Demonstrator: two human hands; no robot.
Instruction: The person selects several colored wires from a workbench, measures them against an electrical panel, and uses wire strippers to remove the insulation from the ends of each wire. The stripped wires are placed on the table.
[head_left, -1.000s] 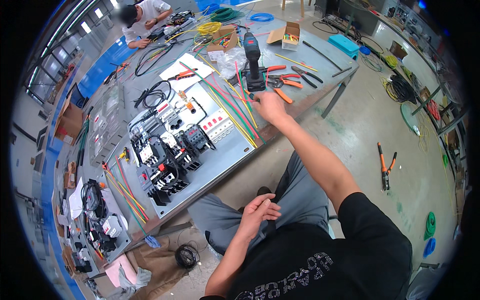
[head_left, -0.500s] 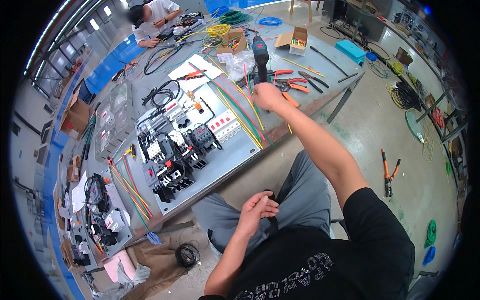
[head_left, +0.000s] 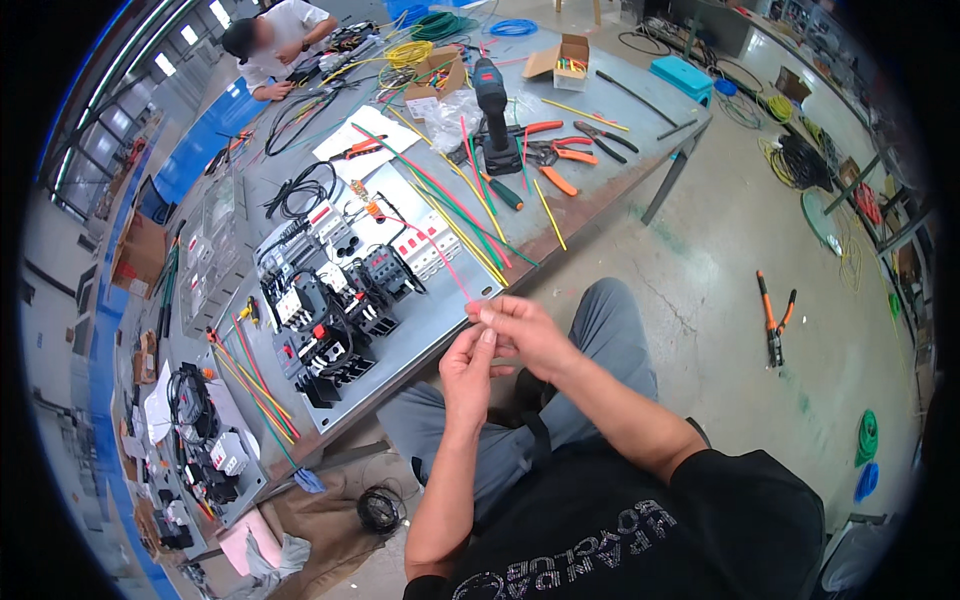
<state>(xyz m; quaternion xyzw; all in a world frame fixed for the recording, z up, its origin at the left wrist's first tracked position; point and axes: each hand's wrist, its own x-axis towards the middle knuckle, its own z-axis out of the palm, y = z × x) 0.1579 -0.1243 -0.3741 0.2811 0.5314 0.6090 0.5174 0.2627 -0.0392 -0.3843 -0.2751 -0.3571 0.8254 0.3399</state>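
My left hand (head_left: 468, 368) and my right hand (head_left: 527, 330) meet above my lap, just off the table's near edge. Together they pinch the end of a thin pink wire (head_left: 445, 270), which runs up and to the left over the grey mounting panel (head_left: 420, 335). The panel carries black contactors and white breakers (head_left: 330, 295). Behind them a bundle of red, green and yellow wires (head_left: 460, 205) lies slantwise on the table. A black cordless drill (head_left: 493, 110) stands upright farther back, apart from both hands.
Orange-handled pliers and cutters (head_left: 560, 152) lie right of the drill, with cardboard boxes (head_left: 562, 55) behind. Another person (head_left: 275, 40) works at the far left end. An orange crimping tool (head_left: 775, 318) and cable coils (head_left: 800, 160) lie on the floor to the right.
My right hand has come back from the drill on the table to my lap. My left hand has risen off my thigh, and both now pinch the pink wire.
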